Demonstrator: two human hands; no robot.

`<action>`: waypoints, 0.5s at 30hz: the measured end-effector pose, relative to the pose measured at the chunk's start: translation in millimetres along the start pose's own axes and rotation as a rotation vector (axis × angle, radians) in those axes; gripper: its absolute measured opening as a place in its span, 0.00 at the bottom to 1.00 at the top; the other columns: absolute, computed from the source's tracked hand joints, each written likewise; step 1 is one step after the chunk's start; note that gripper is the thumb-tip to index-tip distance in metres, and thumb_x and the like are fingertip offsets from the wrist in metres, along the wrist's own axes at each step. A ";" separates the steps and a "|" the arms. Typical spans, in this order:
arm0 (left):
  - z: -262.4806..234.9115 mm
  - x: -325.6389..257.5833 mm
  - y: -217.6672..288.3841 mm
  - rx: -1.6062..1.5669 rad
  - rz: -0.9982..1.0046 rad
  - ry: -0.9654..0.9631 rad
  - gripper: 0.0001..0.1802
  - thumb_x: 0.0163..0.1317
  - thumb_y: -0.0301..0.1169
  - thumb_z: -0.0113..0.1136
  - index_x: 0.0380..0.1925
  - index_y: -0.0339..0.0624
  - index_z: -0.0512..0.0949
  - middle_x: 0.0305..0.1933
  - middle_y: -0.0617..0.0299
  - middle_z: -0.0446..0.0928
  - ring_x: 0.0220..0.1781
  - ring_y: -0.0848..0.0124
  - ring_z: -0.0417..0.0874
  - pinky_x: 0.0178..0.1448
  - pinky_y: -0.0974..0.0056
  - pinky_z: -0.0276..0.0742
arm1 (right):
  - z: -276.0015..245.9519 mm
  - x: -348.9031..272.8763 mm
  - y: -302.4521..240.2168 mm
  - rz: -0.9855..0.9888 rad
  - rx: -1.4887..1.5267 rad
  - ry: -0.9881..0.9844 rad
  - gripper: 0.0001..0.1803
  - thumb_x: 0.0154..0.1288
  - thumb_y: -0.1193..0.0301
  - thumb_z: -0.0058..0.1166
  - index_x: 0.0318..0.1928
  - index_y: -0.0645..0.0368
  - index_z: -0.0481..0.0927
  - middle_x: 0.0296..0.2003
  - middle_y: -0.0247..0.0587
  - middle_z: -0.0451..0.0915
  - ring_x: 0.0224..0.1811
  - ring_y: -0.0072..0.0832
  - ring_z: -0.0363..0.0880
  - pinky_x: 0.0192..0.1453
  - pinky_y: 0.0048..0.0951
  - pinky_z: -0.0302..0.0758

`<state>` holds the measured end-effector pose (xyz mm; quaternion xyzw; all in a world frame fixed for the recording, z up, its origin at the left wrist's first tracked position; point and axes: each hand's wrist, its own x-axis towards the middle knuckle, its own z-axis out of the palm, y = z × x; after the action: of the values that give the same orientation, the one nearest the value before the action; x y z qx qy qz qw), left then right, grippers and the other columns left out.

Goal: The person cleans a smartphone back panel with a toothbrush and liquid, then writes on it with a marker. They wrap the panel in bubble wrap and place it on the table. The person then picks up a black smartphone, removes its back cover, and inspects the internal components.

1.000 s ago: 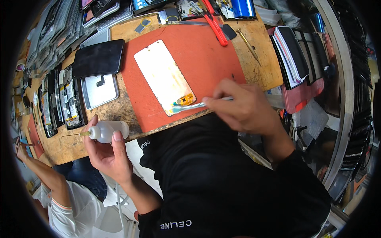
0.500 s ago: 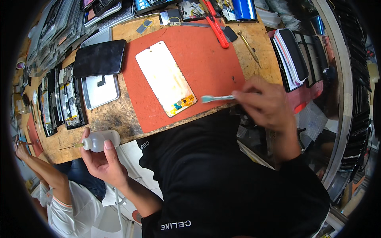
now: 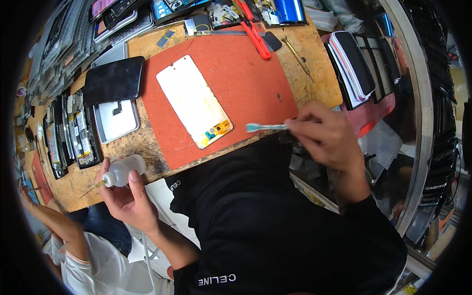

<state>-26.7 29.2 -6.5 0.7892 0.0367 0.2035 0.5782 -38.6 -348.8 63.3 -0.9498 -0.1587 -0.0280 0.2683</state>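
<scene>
My left hand (image 3: 129,196) is closed around a small clear plastic bottle (image 3: 125,170) with a thin needle tip, beyond the table's near-left edge. The bottle lies tilted, its needle pointing left. In my right hand (image 3: 322,132) a small toothbrush-like brush (image 3: 265,127) with pale green bristles is pinched by its handle. The brush head hovers over the near edge of the red mat, apart from the screen. The phone screen panel (image 3: 189,93) lies on the mat with its white back up. At its near end is an orange and teal flex circuit (image 3: 216,131).
Around the red mat (image 3: 250,83) lie red-handled pliers (image 3: 255,39), a brass screwdriver (image 3: 297,59) and a black tablet-like panel (image 3: 114,80). Opened phones (image 3: 78,130) stand at left, stacked phones (image 3: 351,69) at right. Another person's arm (image 3: 54,221) works at the far left.
The whole view has shifted, so the table and screen sit farther left in the picture. The brush is now a little farther from the screen. Both hands keep their holds.
</scene>
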 end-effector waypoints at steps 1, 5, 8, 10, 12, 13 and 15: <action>1.5 -0.1 -1.9 -0.012 -0.030 0.014 0.27 0.73 0.22 0.66 0.69 0.27 0.72 0.66 0.51 0.75 0.60 0.66 0.81 0.66 0.58 0.80 | -5.6 -2.6 2.2 -0.003 0.030 0.074 0.14 0.61 0.79 0.72 0.48 0.59 0.91 0.34 0.38 0.80 0.31 0.31 0.84 0.32 0.31 0.78; 3.9 -1.6 -7.7 -0.038 -0.105 0.037 0.27 0.72 0.22 0.66 0.69 0.27 0.72 0.66 0.51 0.74 0.60 0.65 0.81 0.68 0.57 0.78 | 16.7 -2.3 -7.5 -0.073 0.041 0.069 0.15 0.60 0.81 0.71 0.49 0.60 0.91 0.36 0.39 0.81 0.31 0.31 0.84 0.32 0.30 0.77; -1.1 -3.5 -8.6 0.054 0.050 0.031 0.27 0.72 0.22 0.67 0.68 0.27 0.73 0.65 0.51 0.74 0.61 0.64 0.80 0.69 0.56 0.77 | 22.9 0.8 -9.2 -0.023 0.082 -0.058 0.16 0.60 0.84 0.70 0.50 0.61 0.91 0.37 0.40 0.82 0.34 0.32 0.84 0.36 0.29 0.77; -2.7 -2.7 -12.2 0.050 0.068 0.029 0.28 0.71 0.22 0.69 0.68 0.28 0.73 0.64 0.51 0.73 0.61 0.63 0.80 0.67 0.55 0.78 | -3.3 -4.5 5.3 0.074 0.106 -0.056 0.15 0.61 0.84 0.69 0.49 0.62 0.91 0.37 0.40 0.82 0.37 0.31 0.84 0.38 0.29 0.77; 1.0 -0.4 -19.7 0.126 0.173 0.044 0.29 0.69 0.23 0.70 0.68 0.28 0.73 0.64 0.50 0.74 0.61 0.61 0.81 0.66 0.54 0.78 | -34.1 -14.3 26.0 0.167 0.084 -0.032 0.14 0.62 0.84 0.67 0.48 0.62 0.92 0.36 0.41 0.81 0.37 0.33 0.84 0.40 0.30 0.77; 4.5 1.6 -24.6 0.214 0.275 0.045 0.30 0.68 0.23 0.71 0.68 0.28 0.73 0.63 0.49 0.75 0.60 0.59 0.81 0.65 0.54 0.79 | -44.6 -18.9 33.1 0.226 0.066 0.012 0.13 0.62 0.85 0.66 0.47 0.62 0.92 0.35 0.42 0.81 0.37 0.34 0.85 0.40 0.31 0.77; 12.0 2.5 -32.0 0.311 0.360 0.048 0.31 0.66 0.23 0.73 0.67 0.27 0.74 0.63 0.47 0.77 0.59 0.56 0.82 0.63 0.52 0.79 | -55.3 -15.2 42.7 0.228 -0.036 0.052 0.14 0.65 0.84 0.63 0.50 0.63 0.91 0.38 0.43 0.81 0.40 0.34 0.84 0.44 0.31 0.78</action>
<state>-14.4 29.6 -38.5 0.8574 -0.0600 0.3141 0.4033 -37.7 -416.2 87.1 -0.9653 -0.0422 -0.0249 0.2565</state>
